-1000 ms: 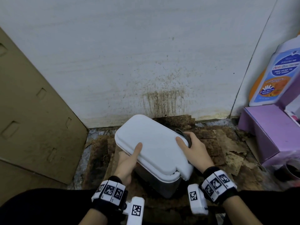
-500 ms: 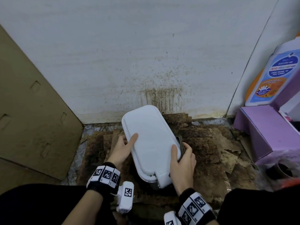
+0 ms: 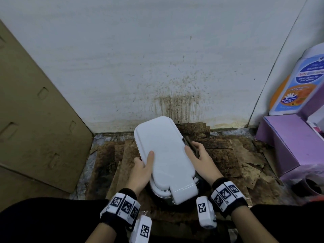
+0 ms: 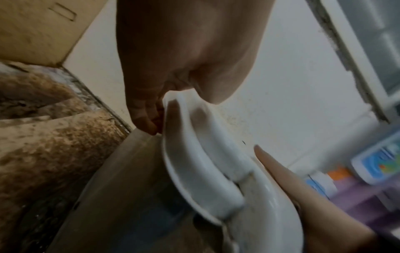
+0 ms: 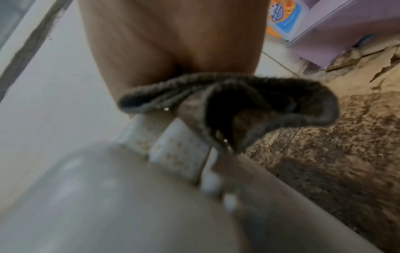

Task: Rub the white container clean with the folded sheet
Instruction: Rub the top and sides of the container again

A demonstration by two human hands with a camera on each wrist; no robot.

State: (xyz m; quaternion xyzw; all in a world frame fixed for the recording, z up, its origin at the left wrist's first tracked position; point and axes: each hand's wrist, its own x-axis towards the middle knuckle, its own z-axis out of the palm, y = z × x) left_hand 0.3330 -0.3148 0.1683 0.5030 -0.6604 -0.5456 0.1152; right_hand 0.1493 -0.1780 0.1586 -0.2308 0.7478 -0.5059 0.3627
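We grip white container (image 3: 164, 155) from both sides on stained cardboard, long axis running away toward wall. Left hand (image 3: 142, 171) clamps left rim, thumb on lid. Right hand (image 3: 201, 160) pinches folded grey cloth (image 5: 227, 109) against right flank; it's nearer for rubbing.

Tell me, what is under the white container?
The white container stands on stained cardboard sheets on the floor. The part directly beneath it is covered, so it cannot be seen.

Wall (image 3: 157, 67) close behind container (image 3: 163, 151); cardboard (image 3: 35, 120) blocks left, purple box (image 3: 289, 146) right.
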